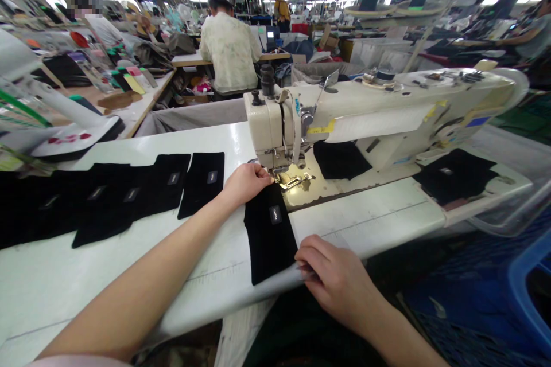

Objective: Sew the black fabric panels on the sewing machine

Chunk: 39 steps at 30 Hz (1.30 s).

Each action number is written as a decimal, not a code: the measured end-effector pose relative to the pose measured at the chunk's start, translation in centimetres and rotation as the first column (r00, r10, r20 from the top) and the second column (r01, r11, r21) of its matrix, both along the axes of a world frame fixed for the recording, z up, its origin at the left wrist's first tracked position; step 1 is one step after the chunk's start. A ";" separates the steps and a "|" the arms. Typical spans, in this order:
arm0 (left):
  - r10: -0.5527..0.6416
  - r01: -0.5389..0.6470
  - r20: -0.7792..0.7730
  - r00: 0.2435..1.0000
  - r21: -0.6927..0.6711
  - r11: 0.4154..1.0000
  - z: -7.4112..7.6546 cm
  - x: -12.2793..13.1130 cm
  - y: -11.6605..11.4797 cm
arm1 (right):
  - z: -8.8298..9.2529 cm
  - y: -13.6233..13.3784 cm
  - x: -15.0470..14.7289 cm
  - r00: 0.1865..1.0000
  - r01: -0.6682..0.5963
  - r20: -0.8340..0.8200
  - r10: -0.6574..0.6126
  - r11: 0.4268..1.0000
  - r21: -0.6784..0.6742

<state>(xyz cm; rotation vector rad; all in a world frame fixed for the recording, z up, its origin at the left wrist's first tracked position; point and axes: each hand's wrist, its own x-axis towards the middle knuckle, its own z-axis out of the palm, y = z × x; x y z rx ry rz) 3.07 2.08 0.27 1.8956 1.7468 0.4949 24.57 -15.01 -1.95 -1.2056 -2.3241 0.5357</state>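
Observation:
A black fabric piece with a small dark label lies on the white table in front of the sewing machine. My left hand is at its far end, right beside the presser foot, with thumb and fingertips pinched at the fabric's edge. Near the front edge of the table, my right hand has curled fingers closed on the right side of the same piece. Its fingertips are partly hidden.
More labelled black pieces lie overlapping in a row to the left. Another black piece sits under the machine arm, and a black stack lies at right. A blue crate stands below right. A person sits ahead, facing away.

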 end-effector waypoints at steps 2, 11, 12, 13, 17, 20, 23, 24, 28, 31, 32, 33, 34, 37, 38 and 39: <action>0.003 -0.003 -0.008 1.000 0.004 1.000 0.0 0.0 0.1 | 0.0 0.1 0.0 1.000 0.005 0.017 -0.005 1.000 0.003; -0.040 0.086 -0.141 0.989 0.337 0.938 1.4 0.0 -3.4 | 0.2 -0.5 0.1 0.996 0.029 0.085 -0.036 0.996 0.086; -0.068 0.144 -0.195 0.978 0.412 0.900 1.7 0.1 -5.0 | 0.1 -0.6 0.2 0.994 0.029 0.098 -0.039 0.994 0.104; -0.134 0.229 -0.236 0.962 0.444 0.866 1.9 0.2 -6.8 | 0.1 -0.7 0.2 0.993 0.025 0.107 -0.038 0.992 0.122; -0.541 0.598 -0.256 0.801 0.378 0.707 1.2 0.5 -13.9 | -0.1 -0.9 0.4 0.991 0.006 0.129 -0.028 0.987 0.164; -0.620 0.701 -0.329 0.712 0.379 0.604 -0.2 0.1 -16.4 | -0.1 -0.7 0.5 0.989 -0.001 0.145 -0.024 0.985 0.170; -0.602 0.717 -0.390 0.697 0.398 0.572 -1.0 -0.4 -16.5 | -0.1 -0.3 0.4 0.990 -0.004 0.138 -0.020 0.986 0.169; -0.599 0.723 -0.404 0.691 0.403 0.562 -1.0 -0.4 -16.2 | -0.1 -0.2 0.3 0.991 -0.003 0.134 -0.019 0.986 0.168; -0.595 0.725 -0.415 0.688 0.415 0.549 -0.4 -0.3 -15.2 | 0.0 0.4 0.2 0.992 0.007 0.122 -0.028 0.986 0.164; -0.594 0.714 -0.396 0.700 0.416 0.564 0.0 -0.3 -14.4 | -0.1 1.2 0.1 0.993 0.022 0.111 -0.040 0.987 0.161; -0.596 0.713 -0.393 0.701 0.414 0.566 0.1 -0.3 -14.2 | -0.1 1.5 0.0 0.993 0.027 0.105 -0.044 0.986 0.163; -0.598 0.715 -0.392 0.699 0.410 0.567 0.2 -0.4 -13.9 | -0.2 1.8 -0.1 0.994 0.032 0.101 -0.049 0.986 0.166; -0.600 0.718 -0.395 0.696 0.406 0.565 0.2 -0.6 -13.6 | -0.2 2.1 -0.2 0.994 0.034 0.099 -0.052 0.985 0.169; -0.600 0.724 -0.405 0.690 0.400 0.562 0.1 -1.0 -12.8 | -0.2 3.1 -0.4 0.992 0.034 0.112 -0.054 0.983 0.178; -0.598 0.723 -0.407 0.691 0.400 0.563 0.0 -1.1 -12.6 | -0.2 3.4 -0.5 0.992 0.031 0.116 -0.053 0.983 0.181; -0.596 0.721 -0.406 0.693 0.402 0.565 0.0 -1.1 -12.3 | -0.1 3.7 -0.6 0.991 0.029 0.121 -0.052 0.982 0.184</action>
